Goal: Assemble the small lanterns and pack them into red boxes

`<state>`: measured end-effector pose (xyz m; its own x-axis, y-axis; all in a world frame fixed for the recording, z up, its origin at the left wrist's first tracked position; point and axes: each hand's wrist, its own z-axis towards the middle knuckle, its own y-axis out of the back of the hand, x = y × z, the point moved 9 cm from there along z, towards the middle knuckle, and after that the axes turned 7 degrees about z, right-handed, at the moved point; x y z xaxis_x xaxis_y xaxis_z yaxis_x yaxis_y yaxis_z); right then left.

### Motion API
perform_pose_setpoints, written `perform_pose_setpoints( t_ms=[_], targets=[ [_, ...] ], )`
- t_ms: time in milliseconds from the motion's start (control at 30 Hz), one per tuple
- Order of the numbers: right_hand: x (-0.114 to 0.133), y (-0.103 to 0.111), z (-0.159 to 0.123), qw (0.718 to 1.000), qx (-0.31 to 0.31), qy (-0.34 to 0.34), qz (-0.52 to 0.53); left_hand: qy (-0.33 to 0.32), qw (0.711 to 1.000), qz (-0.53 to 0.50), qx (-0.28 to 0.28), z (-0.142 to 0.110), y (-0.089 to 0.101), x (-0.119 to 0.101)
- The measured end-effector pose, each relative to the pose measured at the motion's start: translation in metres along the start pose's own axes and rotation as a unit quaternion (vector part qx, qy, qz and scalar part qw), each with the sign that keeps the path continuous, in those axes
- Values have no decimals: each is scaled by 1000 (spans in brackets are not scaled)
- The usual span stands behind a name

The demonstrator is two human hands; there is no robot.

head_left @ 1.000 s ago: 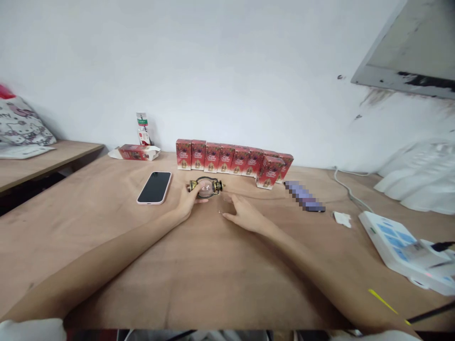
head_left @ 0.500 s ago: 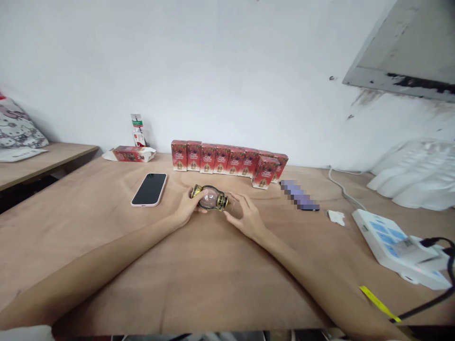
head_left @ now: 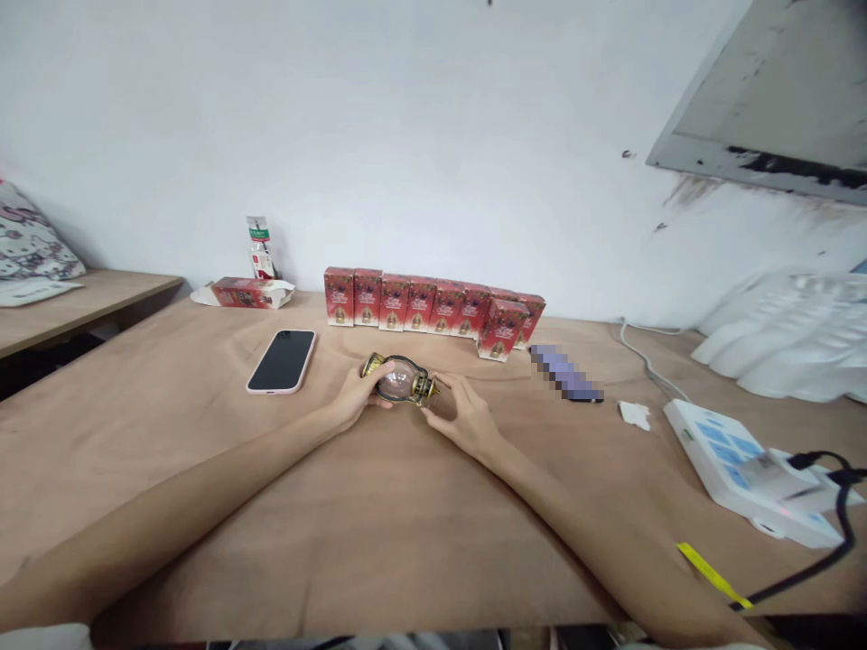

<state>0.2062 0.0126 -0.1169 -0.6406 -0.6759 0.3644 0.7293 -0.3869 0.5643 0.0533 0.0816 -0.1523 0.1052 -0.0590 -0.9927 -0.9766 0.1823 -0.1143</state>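
A small decorative lantern (head_left: 398, 379) with a clear round globe and gold-and-black frame lies on its side between my hands, just over the wooden table. My left hand (head_left: 358, 394) is closed on its gold base, the thumb lying over the near end of the globe. At the pointed gold top, my right hand (head_left: 467, 420) has its thumb and fingertips on either side of the cap, seeming to touch it. Behind, a row of several red printed boxes (head_left: 420, 305) stands upright, each picturing a lantern. One red box (head_left: 502, 331) stands in front of the row's right end.
A phone (head_left: 282, 361) lies on the left, with an opened red box (head_left: 247, 292) and a small upright packet (head_left: 260, 248) behind it. To the right are a blurred purple item (head_left: 565, 373), a white scrap (head_left: 634, 414), a white power strip (head_left: 738, 474) with cables, and a yellow tag (head_left: 713, 573).
My right hand has moved slightly left, its fingertips closer around the lantern's top. The left hand keeps its hold on the base. The whole view has shifted a little.
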Motion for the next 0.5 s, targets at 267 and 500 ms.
perform_pose_setpoints(
  t_ms=[267,500],
  targets=[
    [8,1,-1,998,-4,55,6,6,1000,7,6,-3,-2,-1],
    [8,1,-1,998,-2,62,11,-10,1000,11,17,-2,-2,-1]
  ],
)
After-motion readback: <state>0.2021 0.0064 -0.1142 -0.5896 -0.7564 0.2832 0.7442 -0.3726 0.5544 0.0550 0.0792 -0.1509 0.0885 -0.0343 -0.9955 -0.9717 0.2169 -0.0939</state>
